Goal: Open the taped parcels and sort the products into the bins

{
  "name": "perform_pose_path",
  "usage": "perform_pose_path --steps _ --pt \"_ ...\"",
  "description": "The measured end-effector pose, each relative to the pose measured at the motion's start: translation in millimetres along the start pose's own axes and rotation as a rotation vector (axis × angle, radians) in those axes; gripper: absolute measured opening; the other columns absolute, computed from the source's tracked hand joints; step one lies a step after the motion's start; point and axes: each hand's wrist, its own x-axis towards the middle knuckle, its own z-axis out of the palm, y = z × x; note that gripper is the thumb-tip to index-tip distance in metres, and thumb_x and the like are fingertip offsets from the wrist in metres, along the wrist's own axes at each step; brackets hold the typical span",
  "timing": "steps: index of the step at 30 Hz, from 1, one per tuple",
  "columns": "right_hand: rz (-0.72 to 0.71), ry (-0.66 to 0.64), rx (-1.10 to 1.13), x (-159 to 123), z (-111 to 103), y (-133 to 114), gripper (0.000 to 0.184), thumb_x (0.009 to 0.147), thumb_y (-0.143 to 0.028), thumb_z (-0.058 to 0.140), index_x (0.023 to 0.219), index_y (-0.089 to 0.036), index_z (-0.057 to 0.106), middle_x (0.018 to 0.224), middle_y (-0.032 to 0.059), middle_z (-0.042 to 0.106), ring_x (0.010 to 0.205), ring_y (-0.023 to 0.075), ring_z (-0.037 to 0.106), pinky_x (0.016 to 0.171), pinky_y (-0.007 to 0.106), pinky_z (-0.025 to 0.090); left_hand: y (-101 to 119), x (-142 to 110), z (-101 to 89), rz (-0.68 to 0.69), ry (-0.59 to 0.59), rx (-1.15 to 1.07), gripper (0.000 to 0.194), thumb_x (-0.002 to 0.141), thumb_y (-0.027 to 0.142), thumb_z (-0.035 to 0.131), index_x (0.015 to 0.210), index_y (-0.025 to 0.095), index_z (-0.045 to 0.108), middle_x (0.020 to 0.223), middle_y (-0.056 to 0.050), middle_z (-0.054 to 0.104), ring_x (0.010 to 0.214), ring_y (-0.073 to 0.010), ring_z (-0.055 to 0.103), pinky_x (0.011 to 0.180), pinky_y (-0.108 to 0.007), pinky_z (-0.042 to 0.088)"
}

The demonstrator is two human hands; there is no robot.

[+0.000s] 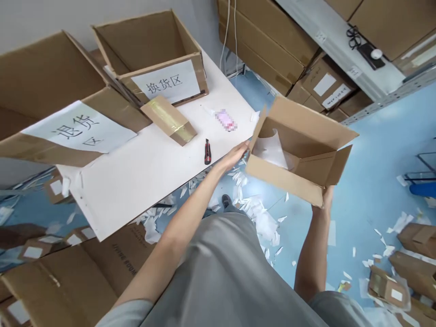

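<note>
Between my hands, off the right end of the table and above the floor, is an open cardboard box (286, 181) with its flaps spread. A white sheet of paper (270, 150) lies inside it. My left hand (236, 154) grips the box's left side, its fingertips partly hidden. At the lower right corner, my right hand (323, 200) supports the box, most of its fingers out of sight behind the cardboard. On the table near my left hand lie a red and black utility knife (207, 152) and a pixelated pinkish item (225, 120).
The white table (136, 181) bears two large labelled cartons, one on the left (119, 109) and one at the back (200, 72), plus a small taped box (170, 120). Paper scraps (262, 218) litter the blue floor. A metal shelf (306, 22) with cartons stands at upper right.
</note>
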Motion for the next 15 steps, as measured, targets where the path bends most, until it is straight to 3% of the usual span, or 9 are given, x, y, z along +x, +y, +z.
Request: perform_pose_path --steps 2,4,7,9,11,15 --pt "0.016 0.251 -0.058 14 -17 22 0.077 0.1 -0.086 0.046 0.136 -0.023 0.074 0.153 0.0186 0.076 0.154 0.0357 0.07 0.127 0.058 0.058 -7 30 21.9 -0.022 0.005 0.046 0.066 0.109 0.058 0.065 0.161 0.017 0.071 0.176 -0.017 0.063 0.173 -0.0397 0.048 0.144 -0.055 0.034" --pt "0.023 0.394 -0.139 18 -28 48 0.081 0.098 -0.085 0.044 0.141 -0.021 0.07 0.163 0.022 0.068 0.16 0.0346 0.065 0.13 0.057 0.055 -22 34 31.3 -0.029 -0.033 0.053 0.071 0.105 0.06 0.074 0.161 0.017 0.071 0.178 -0.019 0.06 0.171 -0.0426 0.05 0.144 -0.058 0.035" --pt "0.067 0.38 -0.209 7 -24 83 0.077 0.09 -0.083 0.052 0.132 -0.021 0.07 0.16 0.0229 0.07 0.157 0.0352 0.067 0.127 0.055 0.057 -56 7 22.2 -0.072 -0.161 -0.013 0.079 0.1 0.07 0.076 0.157 0.015 0.075 0.166 -0.023 0.07 0.154 -0.0443 0.066 0.134 -0.06 0.047" --pt "0.126 0.259 -0.219 -3 -3 99 0.07 0.085 -0.08 0.06 0.122 -0.022 0.072 0.15 0.0224 0.077 0.15 0.0366 0.073 0.124 0.056 0.06 -78 -21 6.1 -0.113 -0.139 -0.012 0.078 0.094 0.073 0.081 0.143 0.013 0.082 0.156 -0.025 0.076 0.145 -0.045 0.072 0.13 -0.061 0.051" --pt "0.162 0.134 -0.233 -11 31 110 0.064 0.08 -0.077 0.067 0.112 -0.022 0.073 0.134 0.0217 0.084 0.14 0.0384 0.079 0.118 0.057 0.063 -96 -50 -13.7 -0.142 -0.072 -0.017 0.074 0.089 0.074 0.084 0.132 0.014 0.085 0.15 -0.024 0.08 0.143 -0.0449 0.072 0.129 -0.061 0.052" --pt "0.163 -0.153 -0.245 -26 124 119 0.061 0.074 -0.072 0.076 0.106 -0.021 0.076 0.117 0.0202 0.088 0.128 0.0384 0.084 0.115 0.058 0.064 -116 -103 -58.8 -0.207 0.101 -0.161 0.078 0.08 0.079 0.092 0.13 0.02 0.085 0.147 -0.019 0.083 0.142 -0.0431 0.074 0.126 -0.06 0.054"
